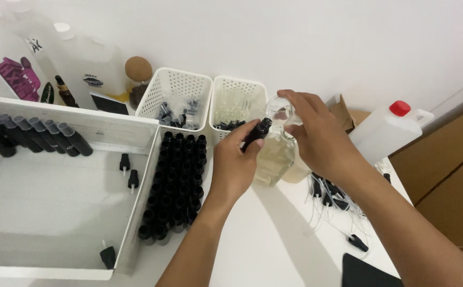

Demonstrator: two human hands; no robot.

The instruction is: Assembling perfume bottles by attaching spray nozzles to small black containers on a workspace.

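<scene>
My left hand (234, 162) holds a small black bottle (257, 134), tilted with its mouth up and to the right. My right hand (316, 133) grips a small clear glass vessel (280, 110) right above the black bottle's mouth. Directly behind both hands stands a clear glass bottle (274, 159) with pale liquid. A block of several open black bottles (175, 180) stands upright on the white table just left of my left hand.
A white tray (138, 207) at left holds a row of capped black bottles (29, 135) and loose black spray tops. Two white perforated baskets (174, 98) (238, 106) stand behind. A white jug with red cap (385, 130) and loose spray pumps (332, 199) lie right.
</scene>
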